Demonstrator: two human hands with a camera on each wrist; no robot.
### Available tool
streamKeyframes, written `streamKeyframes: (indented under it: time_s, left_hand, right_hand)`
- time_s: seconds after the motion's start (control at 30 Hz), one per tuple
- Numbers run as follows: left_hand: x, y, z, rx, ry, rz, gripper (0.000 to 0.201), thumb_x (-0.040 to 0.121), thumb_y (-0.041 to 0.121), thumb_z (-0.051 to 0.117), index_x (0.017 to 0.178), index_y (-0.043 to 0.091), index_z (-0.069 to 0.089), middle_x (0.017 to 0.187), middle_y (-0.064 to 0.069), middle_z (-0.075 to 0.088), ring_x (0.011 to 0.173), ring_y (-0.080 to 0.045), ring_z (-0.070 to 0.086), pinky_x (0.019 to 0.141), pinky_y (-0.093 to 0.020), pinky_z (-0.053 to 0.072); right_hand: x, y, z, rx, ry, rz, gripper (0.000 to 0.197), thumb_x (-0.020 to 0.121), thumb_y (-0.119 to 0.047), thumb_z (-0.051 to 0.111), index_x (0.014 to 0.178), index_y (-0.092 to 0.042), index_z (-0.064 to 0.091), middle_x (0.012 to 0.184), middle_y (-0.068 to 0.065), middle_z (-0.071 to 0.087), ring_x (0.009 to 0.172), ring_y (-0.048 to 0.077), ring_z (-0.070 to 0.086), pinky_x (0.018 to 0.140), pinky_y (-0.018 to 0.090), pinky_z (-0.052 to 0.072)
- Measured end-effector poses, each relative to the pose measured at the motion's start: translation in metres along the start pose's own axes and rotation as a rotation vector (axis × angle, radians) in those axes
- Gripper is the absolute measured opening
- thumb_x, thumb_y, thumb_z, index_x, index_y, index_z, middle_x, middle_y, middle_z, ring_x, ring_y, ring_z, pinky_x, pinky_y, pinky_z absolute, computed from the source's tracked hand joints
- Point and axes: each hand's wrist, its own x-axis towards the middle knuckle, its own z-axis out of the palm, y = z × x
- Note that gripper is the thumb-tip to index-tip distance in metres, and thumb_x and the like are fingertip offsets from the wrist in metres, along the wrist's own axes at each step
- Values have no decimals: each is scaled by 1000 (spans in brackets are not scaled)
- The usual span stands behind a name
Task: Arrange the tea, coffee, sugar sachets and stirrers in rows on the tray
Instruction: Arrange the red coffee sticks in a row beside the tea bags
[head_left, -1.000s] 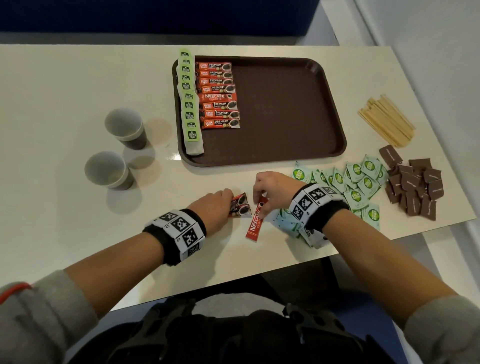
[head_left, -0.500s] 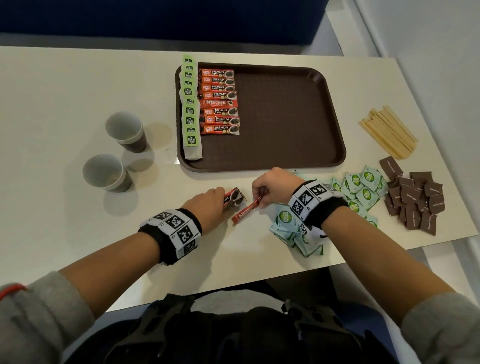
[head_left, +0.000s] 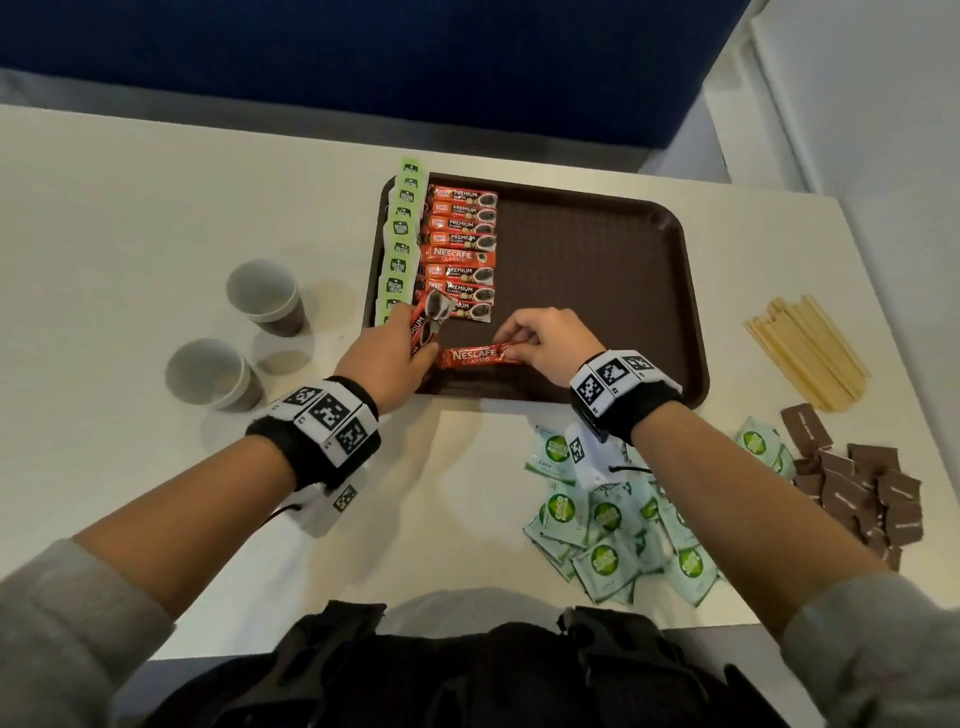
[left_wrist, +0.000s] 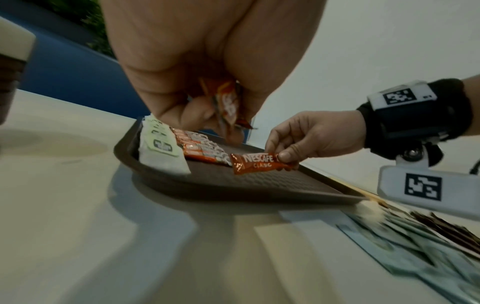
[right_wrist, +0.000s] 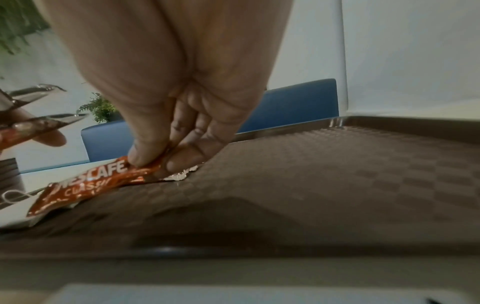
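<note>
A brown tray (head_left: 597, 260) holds a column of green tea sachets (head_left: 401, 244) along its left rim and a column of red coffee sachets (head_left: 461, 244) beside it. My right hand (head_left: 524, 340) pinches one end of a red Nescafe Classic sachet (head_left: 474, 356) (left_wrist: 255, 163) (right_wrist: 85, 185), whose other end lies on the tray floor near the front. My left hand (head_left: 410, 343) grips two red coffee sachets (head_left: 428, 319) (left_wrist: 227, 105) above the tray's front left corner, just below the coffee column.
Two paper cups (head_left: 265, 296) (head_left: 210, 374) stand left of the tray. Wooden stirrers (head_left: 808, 353) lie right of it. A heap of pale green sachets (head_left: 608, 519) and a heap of brown sachets (head_left: 857, 483) lie near the table's front right edge.
Both hands have moved forward from the table in front of the tray onto the tray's front left part, carrying their coffee sachets. The Nescafe sachet now lies sideways on the tray.
</note>
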Motion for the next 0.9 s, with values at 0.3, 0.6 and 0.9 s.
streamKeyframes:
  time_s: [0.3, 0.6, 0.9]
  left_hand:
    - [22, 5, -23, -82, 116, -106, 36, 97, 28, 48, 126, 7, 40, 119, -16, 62, 104, -34, 59, 75, -31, 39]
    - [32, -7, -34, -89, 94, -120, 38, 97, 29, 49, 127, 7, 41, 122, -16, 60, 107, -34, 59, 80, -33, 42]
    - [34, -7, -34, -115, 67, -87, 41, 97, 29, 50, 130, 7, 40, 125, -14, 59, 109, -32, 59, 83, -34, 44]
  right_hand:
    - [44, -2, 10, 109, 19, 72, 17, 83, -9, 70, 100, -13, 70, 83, 0, 64, 80, 13, 60, 89, 34, 53]
    - [55, -9, 17, -9, 154, 38, 23, 73, -18, 80, 93, -11, 69, 95, 0, 53, 80, 10, 53, 79, 22, 46]
    - [57, -19, 20, -195, 60, -9, 25, 75, -16, 77, 98, -13, 67, 113, 5, 58, 101, 19, 57, 90, 29, 45]
